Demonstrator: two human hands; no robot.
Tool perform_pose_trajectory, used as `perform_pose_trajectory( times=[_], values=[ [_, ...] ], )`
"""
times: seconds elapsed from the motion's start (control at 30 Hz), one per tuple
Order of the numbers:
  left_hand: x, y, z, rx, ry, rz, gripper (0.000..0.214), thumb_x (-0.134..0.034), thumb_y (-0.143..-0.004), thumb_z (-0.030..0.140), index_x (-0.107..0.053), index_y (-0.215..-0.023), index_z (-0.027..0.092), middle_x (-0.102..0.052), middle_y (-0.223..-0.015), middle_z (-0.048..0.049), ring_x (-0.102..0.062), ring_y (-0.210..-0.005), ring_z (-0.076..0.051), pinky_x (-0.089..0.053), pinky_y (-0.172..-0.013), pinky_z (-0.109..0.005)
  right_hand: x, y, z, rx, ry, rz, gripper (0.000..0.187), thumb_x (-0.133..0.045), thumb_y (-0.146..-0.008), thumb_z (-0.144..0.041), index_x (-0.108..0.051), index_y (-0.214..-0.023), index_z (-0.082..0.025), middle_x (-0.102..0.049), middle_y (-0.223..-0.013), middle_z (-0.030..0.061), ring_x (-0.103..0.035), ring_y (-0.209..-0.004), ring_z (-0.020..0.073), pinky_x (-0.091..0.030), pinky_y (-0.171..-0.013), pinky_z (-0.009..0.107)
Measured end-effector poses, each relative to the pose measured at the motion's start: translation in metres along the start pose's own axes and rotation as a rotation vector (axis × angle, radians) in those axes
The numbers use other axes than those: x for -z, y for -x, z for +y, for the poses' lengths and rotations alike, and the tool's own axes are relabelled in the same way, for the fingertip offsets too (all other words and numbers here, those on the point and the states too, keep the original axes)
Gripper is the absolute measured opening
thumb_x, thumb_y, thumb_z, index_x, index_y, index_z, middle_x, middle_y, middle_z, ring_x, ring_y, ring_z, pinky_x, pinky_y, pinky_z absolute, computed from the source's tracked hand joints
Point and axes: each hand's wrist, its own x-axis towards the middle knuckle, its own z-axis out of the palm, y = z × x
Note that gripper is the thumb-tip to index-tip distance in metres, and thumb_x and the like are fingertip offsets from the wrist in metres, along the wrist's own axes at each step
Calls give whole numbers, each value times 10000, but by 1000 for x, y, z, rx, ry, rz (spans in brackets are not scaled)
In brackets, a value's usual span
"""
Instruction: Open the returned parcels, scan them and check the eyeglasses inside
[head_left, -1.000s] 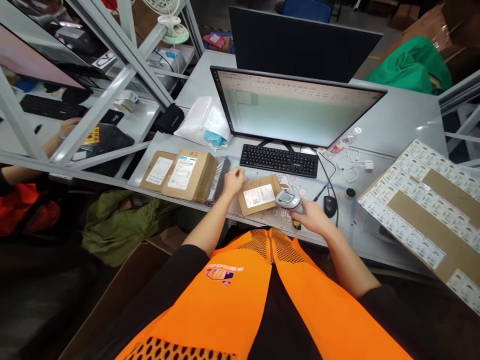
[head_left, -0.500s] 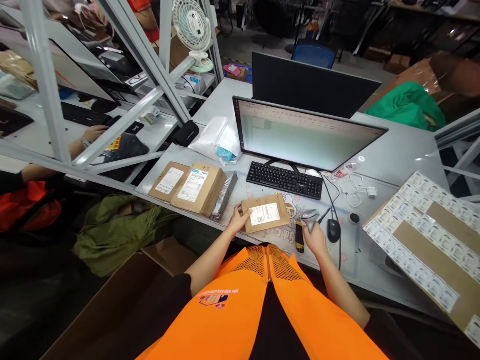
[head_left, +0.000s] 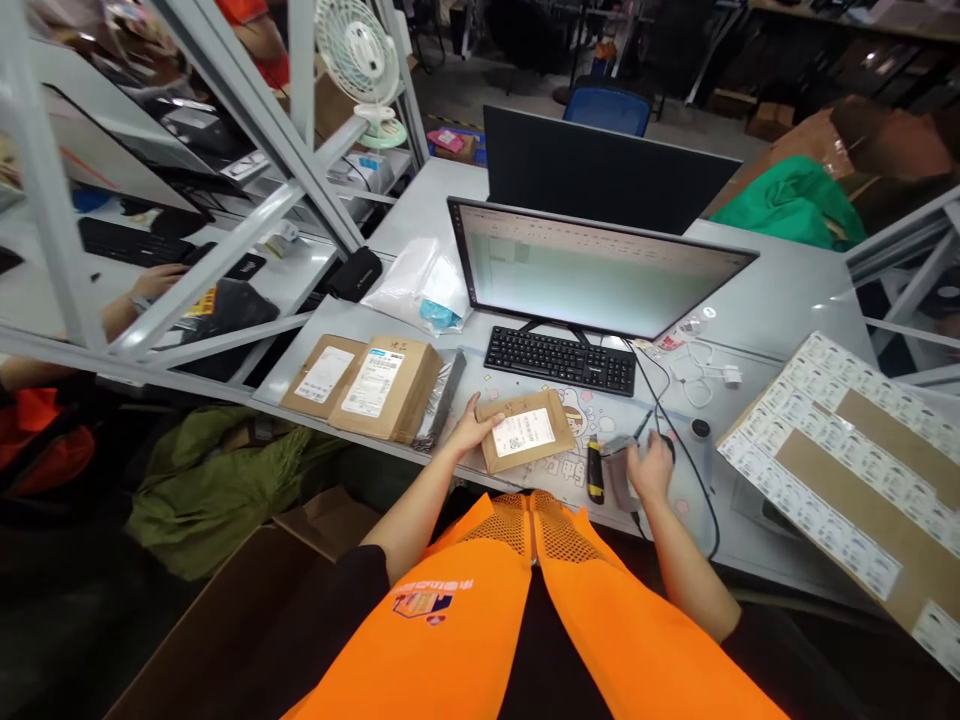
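My left hand (head_left: 471,430) grips the left edge of a small brown cardboard parcel (head_left: 559,440), thumb lying on top. A white label with printed codes faces up on it. My right hand (head_left: 651,470) rests over a black computer mouse (head_left: 670,447), which is mostly covered by the fingers. Just left of that hand lies a grey barcode scanner (head_left: 619,480), its outline partly blurred. Between scanner and parcel is a black and yellow box cutter (head_left: 595,470).
Brown parcels (head_left: 390,388) and a grey plastic mailer (head_left: 441,400) stand to the left. Beyond are a keyboard (head_left: 559,360), a monitor (head_left: 600,275) and a white plastic bag (head_left: 409,285). A label-covered cardboard sheet (head_left: 847,480) juts in at right. Another person's hand (head_left: 159,282) is at the neighbouring desk.
My right hand has let go of the scanner, now down on the desk, and moved right onto the mouse. The parcel stays in my left hand, slightly tilted. The view has shifted a little.
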Motion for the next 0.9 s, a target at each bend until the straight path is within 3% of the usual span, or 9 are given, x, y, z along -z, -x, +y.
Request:
perform_pose_trajectory(
  times=[0.1,0.2,0.33,0.43,0.53,0.6,0.73,0.83,0.9],
  values=[
    [5,-14,3,-56,-187,-19,911,-920,-644,611,-608,-1358,138,-753,-1252,-201,-721,-1175,-361,-598,-981,-429,14,-11,17,8,14,32,719,-460,-953,-267,-347,-1635,-72,-547,-1522,241,-480,-1439,360,-392,-1202,486],
    [6,-19,2,-72,-235,-52,678,-861,-689,627,-651,-1135,162,-785,-1156,-169,-757,-1066,-339,-622,-877,-414,17,-34,13,51,47,-48,662,-466,-962,-201,-398,-1615,-120,-604,-1488,193,-559,-1371,295,-406,-1178,394],
    [7,-3,8,-166,-310,-3,531,-810,-777,553,-649,-1120,181,-785,-1153,-151,-748,-1088,-337,-601,-918,-415,5,-66,-12,33,87,-155,723,-558,-926,-158,-392,-1629,-131,-671,-1397,213,-641,-1287,312,-474,-1084,386],
    [6,18,18,-246,-445,91,505,-787,-833,492,-653,-1229,208,-776,-1182,-140,-728,-1140,-367,-573,-984,-456,-3,-79,-24,24,136,-193,689,-550,-965,-212,-386,-1625,-103,-668,-1383,253,-657,-1273,346,-500,-1038,415],
    [5,35,23,-373,-525,164,522,-784,-862,442,-626,-1319,246,-701,-1374,-138,-648,-1303,-373,-511,-1110,-479,-2,-87,-30,48,186,-213,704,-530,-1008,-287,-308,-1649,-99,-677,-1365,257,-670,-1260,350,-505,-1014,417],
    [6,43,20,-496,-547,191,493,-768,-883,394,-616,-1327,244,-564,-1556,-145,-534,-1446,-357,-453,-1192,-473,2,-89,-34,74,216,-220,718,-541,-1013,-327,-290,-1648,-107,-673,-1377,248,-663,-1271,338,-501,-1006,397],
    [20,56,-9,-655,-594,177,382,-651,-938,284,-592,-1309,212,-355,-1698,-166,-436,-1531,-322,-435,-1219,-489,0,-68,-34,105,288,-228,625,-484,-1035,-404,-404,-1573,-97,-655,-1396,253,-659,-1259,326,-494,-973,382],
    [37,66,-33,-649,-643,125,389,-674,-926,323,-579,-1284,203,-332,-1693,-181,-420,-1539,-329,-437,-1218,-500,-17,-31,-26,111,379,-284,505,-543,-992,-344,-584,-1416,-72,-687,-1321,272,-648,-1249,363,-451,-1001,422],
    [46,68,-38,-635,-650,96,423,-701,-920,399,-574,-1275,207,-365,-1662,-179,-446,-1519,-329,-435,-1218,-500,-31,-5,-18,131,442,-300,506,-583,-947,-237,-586,-1414,-42,-689,-1301,290,-587,-1319,388,-371,-1073,456]
  ],
)
